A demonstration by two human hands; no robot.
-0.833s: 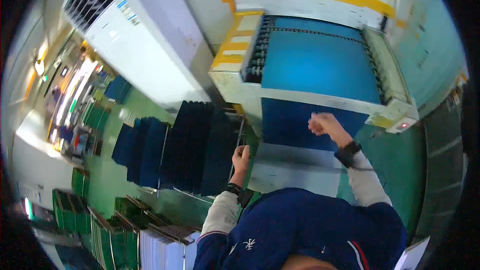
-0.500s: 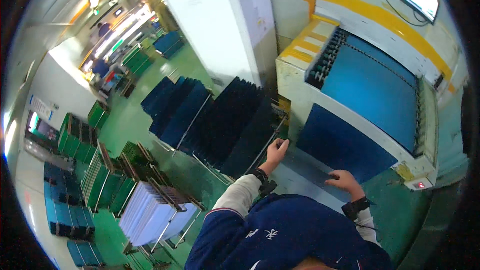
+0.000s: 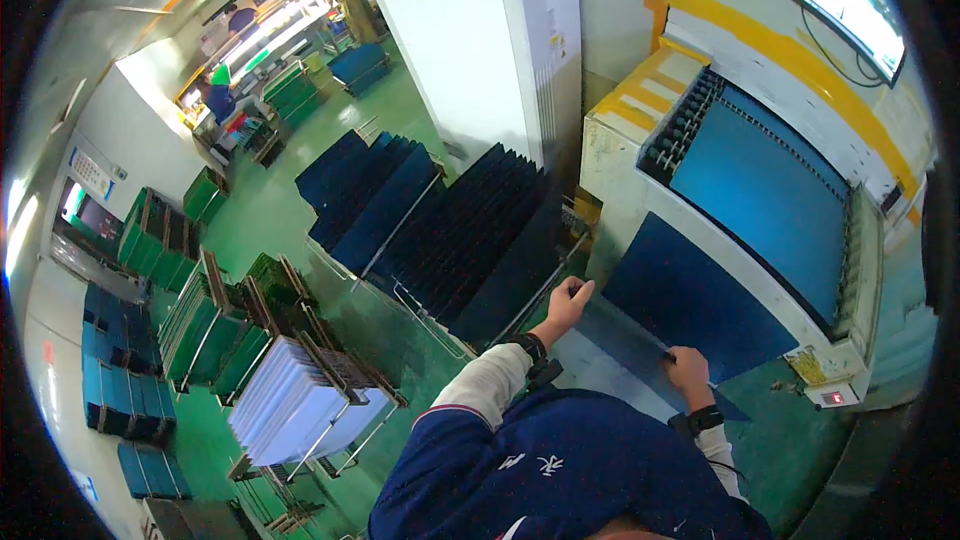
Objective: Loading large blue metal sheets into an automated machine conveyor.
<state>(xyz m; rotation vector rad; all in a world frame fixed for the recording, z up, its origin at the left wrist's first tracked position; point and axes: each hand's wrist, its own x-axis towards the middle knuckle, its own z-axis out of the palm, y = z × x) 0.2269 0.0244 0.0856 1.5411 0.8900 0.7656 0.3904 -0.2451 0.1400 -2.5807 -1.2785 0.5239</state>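
A dark thin panel [image 3: 632, 338], seen nearly edge-on, stretches between my hands in front of my body. At its left corner, my left hand [image 3: 566, 308] is closed with thumb and fingers pinched together. My right hand [image 3: 687, 370] has its fingers curled over the panel's edge on the right. Just beyond, a dark blue panel [image 3: 700, 295] slants in front of a pale machine [image 3: 625, 155]; whether it touches the machine or the held panel I cannot tell. On the machine's rollers lies a brighter blue sheet [image 3: 765, 195].
Racks of upright dark blue panels [image 3: 490, 250] stand left of my left hand. Further left are a rack of pale white panels [image 3: 300, 410] and racks of green panels [image 3: 195, 340]. A white cabinet [image 3: 465, 40] rises behind, and a screen [image 3: 830, 0] hangs above the machine. People [image 3: 345, 0] work far off.
My right hand has closed its fingers on the panel's edge; before, they were looser. The view has shifted a little, and my left hand stays at its corner.
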